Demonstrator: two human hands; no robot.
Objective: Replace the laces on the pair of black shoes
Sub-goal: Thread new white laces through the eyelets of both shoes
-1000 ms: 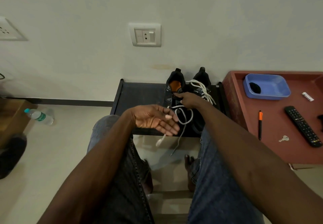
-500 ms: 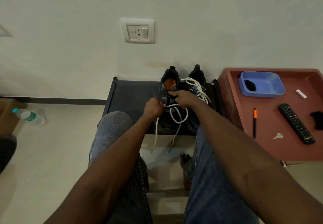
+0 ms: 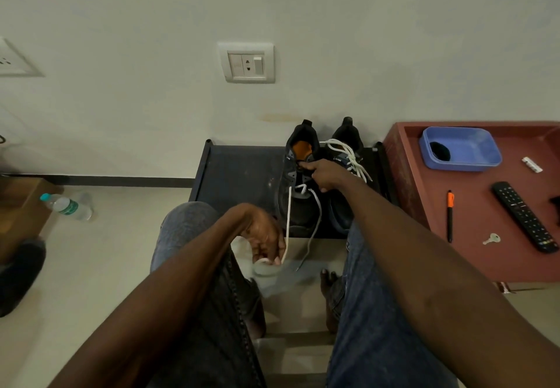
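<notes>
Pale floor tiles [image 3: 100, 266] lie under denim-clad knees; nearest, the left hand [image 3: 265, 237] has its fingers [image 3: 266, 262] pinched on the white lace [image 3: 288, 224], which runs taut and lengthwise up to the left black shoe [image 3: 295, 187] on the dark low rack [image 3: 236, 172]. Farther on, the right hand [image 3: 325, 175] curls round the tongue, steadying it. Beside it stands the right shoe [image 3: 345, 157], already laced. Next pull probably follows the lace's line, toward the knees

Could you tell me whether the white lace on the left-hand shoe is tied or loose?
Loose: the white lace runs untied from the left-hand shoe down to the left hand.
</notes>
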